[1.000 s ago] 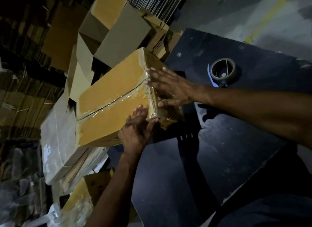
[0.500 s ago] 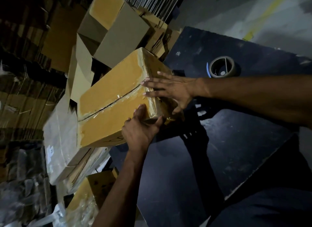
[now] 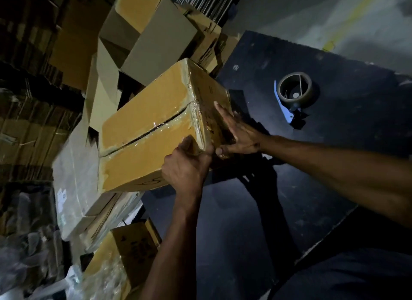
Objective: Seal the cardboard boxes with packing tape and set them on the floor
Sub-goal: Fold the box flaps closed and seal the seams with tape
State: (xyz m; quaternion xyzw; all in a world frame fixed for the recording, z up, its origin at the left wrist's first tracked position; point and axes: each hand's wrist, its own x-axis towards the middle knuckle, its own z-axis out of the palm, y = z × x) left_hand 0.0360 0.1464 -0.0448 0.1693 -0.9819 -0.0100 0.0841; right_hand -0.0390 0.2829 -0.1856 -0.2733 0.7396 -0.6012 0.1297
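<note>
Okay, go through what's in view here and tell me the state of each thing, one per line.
Taped box: flaps closed, clear tape over the centre seam, tilted, held at its near corner.
Left hand: grips the box's near corner.
Right hand: fingers straight, flat against the box's end face.
Tape dispenser: lying on the dark table, untouched.
Grey box behind: tilted on the pile.

The dark counter (image 3: 256, 210) carries a tape dispenser (image 3: 295, 92), and one end of a taped box (image 3: 145, 125) rests on its edge.
</note>
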